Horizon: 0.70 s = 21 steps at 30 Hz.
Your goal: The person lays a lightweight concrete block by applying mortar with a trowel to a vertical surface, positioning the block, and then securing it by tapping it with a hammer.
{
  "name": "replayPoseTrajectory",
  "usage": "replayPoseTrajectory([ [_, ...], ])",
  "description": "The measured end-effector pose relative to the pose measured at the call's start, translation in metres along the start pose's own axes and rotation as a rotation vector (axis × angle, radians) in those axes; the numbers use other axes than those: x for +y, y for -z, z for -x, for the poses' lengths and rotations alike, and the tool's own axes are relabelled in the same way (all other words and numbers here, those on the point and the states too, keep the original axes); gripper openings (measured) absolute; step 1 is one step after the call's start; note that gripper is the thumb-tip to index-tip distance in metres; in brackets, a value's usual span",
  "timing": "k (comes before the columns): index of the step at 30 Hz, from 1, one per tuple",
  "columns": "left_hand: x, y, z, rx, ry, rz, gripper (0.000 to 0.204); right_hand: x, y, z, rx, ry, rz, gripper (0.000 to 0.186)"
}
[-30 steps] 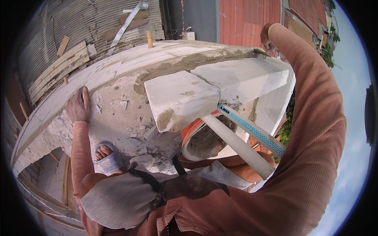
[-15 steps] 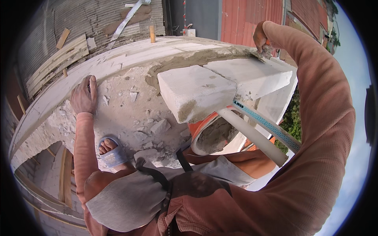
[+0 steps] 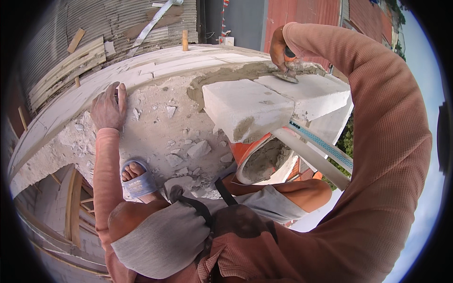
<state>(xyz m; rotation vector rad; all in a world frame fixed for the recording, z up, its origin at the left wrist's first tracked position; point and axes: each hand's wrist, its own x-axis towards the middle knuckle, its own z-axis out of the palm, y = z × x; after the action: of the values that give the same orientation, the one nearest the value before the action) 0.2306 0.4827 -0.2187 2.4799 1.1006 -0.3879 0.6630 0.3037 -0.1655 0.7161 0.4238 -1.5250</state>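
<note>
My right hand [image 3: 279,49] grips a trowel [image 3: 287,78] by its orange handle. The blade sits at the back edge of a white block [image 3: 309,88], beside a strip of wet grey mortar [image 3: 231,73]. A second white block [image 3: 247,104] lies to the left of the first, end to end with it, its front stained by mortar. On the left, my left hand [image 3: 108,108] rests with fingers apart on the rough ledge near the edge of the white block wall [image 3: 141,70], holding nothing.
An orange bucket [image 3: 241,150] with mortar [image 3: 266,160] inside leans below the blocks. A pale bar [image 3: 314,158] and a blue-patterned level-like strip [image 3: 325,146] jut out to the right. Rubble [image 3: 199,149] litters the ledge by my sandalled foot [image 3: 134,172]. An opening with timber [image 3: 73,205] drops away lower left.
My right hand has moved left with the trowel, from the right end of the blocks to the mortar joint behind them. The left hand stays on the ledge; the view has shifted slightly.
</note>
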Motion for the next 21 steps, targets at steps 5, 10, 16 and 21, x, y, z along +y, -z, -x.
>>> replayPoseTrajectory([
  [5,-0.005,-0.003,0.000,0.020,-0.014,0.009,0.048,-0.038,0.003,0.047,0.117,-0.039,0.099,0.024],
  [10,-0.006,-0.002,0.001,0.010,-0.025,0.027,0.048,-0.073,0.006,0.084,0.170,-0.071,-0.085,0.020],
  [16,-0.004,-0.003,-0.002,0.003,-0.041,-0.006,0.047,-0.091,-0.015,0.129,0.236,0.014,0.020,0.026],
  [21,-0.005,-0.007,-0.001,0.017,-0.064,0.002,0.046,-0.098,-0.042,0.160,0.359,0.079,-0.049,0.030],
])
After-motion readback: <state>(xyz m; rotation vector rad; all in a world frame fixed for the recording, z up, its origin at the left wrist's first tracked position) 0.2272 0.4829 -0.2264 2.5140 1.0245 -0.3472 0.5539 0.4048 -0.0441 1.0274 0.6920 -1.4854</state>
